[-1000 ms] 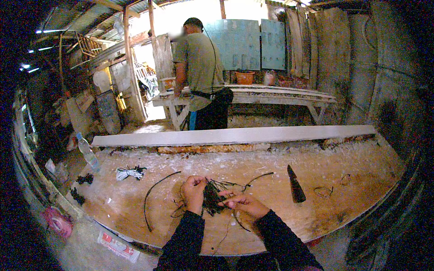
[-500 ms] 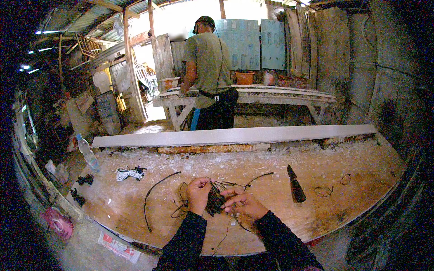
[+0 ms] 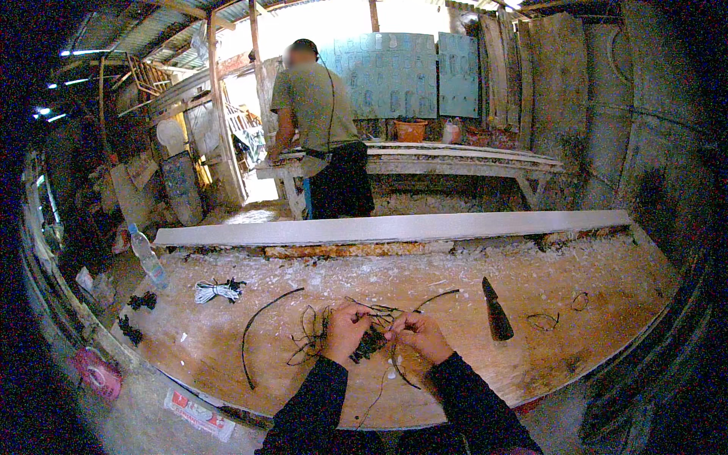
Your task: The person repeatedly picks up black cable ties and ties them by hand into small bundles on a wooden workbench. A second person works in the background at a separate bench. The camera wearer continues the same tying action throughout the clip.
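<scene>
Above the near middle of the wooden table, my left hand [image 3: 346, 334] is closed on a tangled bundle of black cord [image 3: 369, 346]. Loops of the cord spread out to the left and behind the fingers. Close by on the right, my right hand [image 3: 422, 338] pinches at the bundle's right side, thumb and fingertips together. What exactly lies between those fingertips is too small to make out. One curved black strip [image 3: 246, 334] lies left of my hands, and a second strip [image 3: 438, 299] reaches out to the right behind my right hand.
A dark pointed blade [image 3: 497, 311] and thin wire loops [image 3: 543, 321] lie to the right. Leftward are a white cord bundle [image 3: 218, 291], small black bundles [image 3: 142, 301] and a plastic bottle [image 3: 146, 255]. A white board [image 3: 394, 227] edges the table's far side; a person [image 3: 318, 114] stands beyond.
My right hand has shifted slightly right, its fingers drawn into a pinch. My left hand has turned a little over the bundle. The person beyond has moved left.
</scene>
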`<state>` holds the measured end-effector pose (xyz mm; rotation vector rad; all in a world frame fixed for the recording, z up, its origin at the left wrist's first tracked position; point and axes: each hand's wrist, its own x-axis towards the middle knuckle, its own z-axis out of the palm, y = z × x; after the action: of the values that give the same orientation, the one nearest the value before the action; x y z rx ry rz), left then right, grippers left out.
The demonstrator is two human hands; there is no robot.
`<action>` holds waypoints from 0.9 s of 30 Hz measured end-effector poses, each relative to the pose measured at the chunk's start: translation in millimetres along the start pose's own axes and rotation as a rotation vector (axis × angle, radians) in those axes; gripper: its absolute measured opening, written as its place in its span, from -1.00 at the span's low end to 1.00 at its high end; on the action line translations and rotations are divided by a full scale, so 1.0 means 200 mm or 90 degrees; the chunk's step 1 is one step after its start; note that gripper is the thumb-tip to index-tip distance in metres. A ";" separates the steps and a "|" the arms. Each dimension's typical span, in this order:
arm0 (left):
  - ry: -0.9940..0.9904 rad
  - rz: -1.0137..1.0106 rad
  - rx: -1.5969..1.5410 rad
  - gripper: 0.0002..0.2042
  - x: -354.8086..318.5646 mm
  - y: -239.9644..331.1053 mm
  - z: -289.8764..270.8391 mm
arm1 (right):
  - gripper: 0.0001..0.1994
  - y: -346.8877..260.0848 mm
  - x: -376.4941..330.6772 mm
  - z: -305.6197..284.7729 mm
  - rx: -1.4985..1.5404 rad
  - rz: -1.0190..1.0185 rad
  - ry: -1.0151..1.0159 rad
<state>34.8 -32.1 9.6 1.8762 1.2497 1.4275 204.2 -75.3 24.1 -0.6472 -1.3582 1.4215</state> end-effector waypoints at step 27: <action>-0.607 -0.133 -0.449 -0.85 -0.04 0.00 0.00 | -0.76 0.01 0.06 -0.05 -0.283 -0.146 0.275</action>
<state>34.7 -39.4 5.4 1.5151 0.3707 0.5629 209.2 -60.2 22.0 -0.9867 -1.3494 0.7413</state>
